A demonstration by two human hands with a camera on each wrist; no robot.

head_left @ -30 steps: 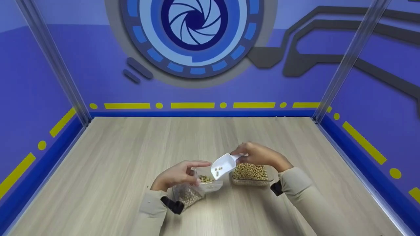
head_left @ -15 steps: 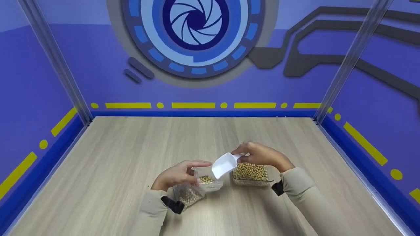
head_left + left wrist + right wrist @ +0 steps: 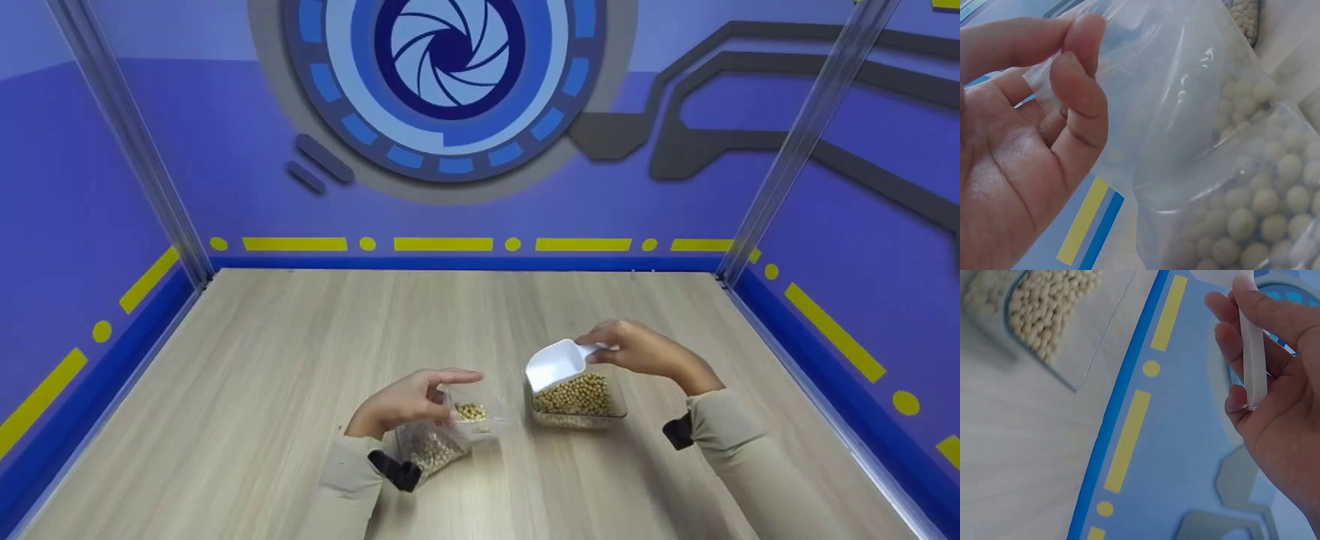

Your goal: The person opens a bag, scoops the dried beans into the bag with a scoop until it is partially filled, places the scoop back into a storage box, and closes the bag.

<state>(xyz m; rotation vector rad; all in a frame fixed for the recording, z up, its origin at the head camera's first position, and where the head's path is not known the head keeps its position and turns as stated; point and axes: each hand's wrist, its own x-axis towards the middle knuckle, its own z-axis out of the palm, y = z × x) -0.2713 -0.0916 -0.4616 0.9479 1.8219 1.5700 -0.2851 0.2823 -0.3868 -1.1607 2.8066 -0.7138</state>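
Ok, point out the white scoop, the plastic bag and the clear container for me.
White scoop [image 3: 556,365]: head view, on the inside of its bowl.
Plastic bag [image 3: 435,448]: head view, on its filled lower part.
Clear container [image 3: 576,421]: head view, on its near wall.

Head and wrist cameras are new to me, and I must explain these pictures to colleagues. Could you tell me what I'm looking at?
There's no machine here: a person works with two bare hands. The wide picture comes from a camera worn on the head, facing forward and down; each close-up comes from a camera on one wrist, so it looks tilted.

On the wood-patterned table stands a clear container of pale, round beans. To its left is a clear plastic bag with more beans. The left hand holds the bag near its opening. The right hand holds a white scoop by its handle; in the head view, no beans show in it.
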